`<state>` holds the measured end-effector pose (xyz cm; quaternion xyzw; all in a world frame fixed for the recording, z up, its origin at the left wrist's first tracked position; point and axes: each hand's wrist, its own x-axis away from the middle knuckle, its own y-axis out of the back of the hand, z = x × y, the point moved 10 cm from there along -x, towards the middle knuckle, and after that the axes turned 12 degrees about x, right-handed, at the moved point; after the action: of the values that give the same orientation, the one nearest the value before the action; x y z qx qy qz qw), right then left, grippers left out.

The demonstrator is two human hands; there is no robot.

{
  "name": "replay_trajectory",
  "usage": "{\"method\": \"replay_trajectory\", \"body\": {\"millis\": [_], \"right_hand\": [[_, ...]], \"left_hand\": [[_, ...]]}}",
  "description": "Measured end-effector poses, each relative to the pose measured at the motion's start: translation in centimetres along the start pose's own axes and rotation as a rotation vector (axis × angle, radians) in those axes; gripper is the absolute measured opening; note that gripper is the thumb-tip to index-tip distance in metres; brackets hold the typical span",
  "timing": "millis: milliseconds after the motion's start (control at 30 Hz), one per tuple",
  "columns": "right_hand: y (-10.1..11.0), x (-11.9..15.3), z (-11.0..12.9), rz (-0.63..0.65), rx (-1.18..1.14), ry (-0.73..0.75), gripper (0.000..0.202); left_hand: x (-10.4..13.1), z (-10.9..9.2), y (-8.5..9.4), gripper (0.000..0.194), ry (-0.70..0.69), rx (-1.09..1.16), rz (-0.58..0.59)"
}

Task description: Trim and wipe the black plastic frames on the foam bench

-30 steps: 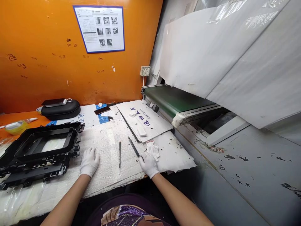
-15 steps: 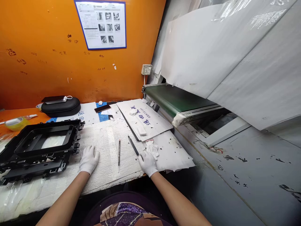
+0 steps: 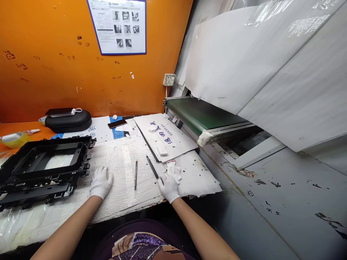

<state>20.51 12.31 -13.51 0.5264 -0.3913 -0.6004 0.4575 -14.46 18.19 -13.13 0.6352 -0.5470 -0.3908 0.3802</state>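
My left hand [image 3: 101, 182], in a white glove, lies palm down on the white foam sheet [image 3: 116, 162] with its fingers stretched out and nothing in it. Just left of it sits a black plastic frame [image 3: 78, 157] with a rectangular opening and clips along its side. My right hand [image 3: 168, 187], gloved too, rests flat near the table's front edge, its fingers loosely extended and empty. A black pen [image 3: 152, 167] lies with its near end close to those fingers. Beside this hand is a crumpled white glove [image 3: 174, 170]. Between my hands lies a thin dark pen-like stick [image 3: 136, 176].
Marked white board [image 3: 176, 137] carries a small white block [image 3: 162, 150]. A green conveyor belt [image 3: 200, 113] runs at the right, under large white sheets [image 3: 230, 61]. At the back left are a black case [image 3: 67, 122], a phone [image 3: 117, 124] and yellow tape [image 3: 12, 141].
The view has shifted slightly, so most things sit a little further left. Both hands stay resting in the same places on the table.
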Motion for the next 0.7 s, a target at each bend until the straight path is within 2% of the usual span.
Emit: {"method": "replay_trajectory", "body": {"millis": [467,700], "right_hand": [[-0.34,0.32,-0.12,-0.040,-0.004,0.039,0.019],[-0.20,0.36,0.03,-0.059,-0.002,0.049,0.019]], "left_hand": [[0.08,-0.22,0.06,0.050,0.042,0.003,0.036],[0.18,-0.47,0.36,0.049,0.034,0.008,0.016]]}}
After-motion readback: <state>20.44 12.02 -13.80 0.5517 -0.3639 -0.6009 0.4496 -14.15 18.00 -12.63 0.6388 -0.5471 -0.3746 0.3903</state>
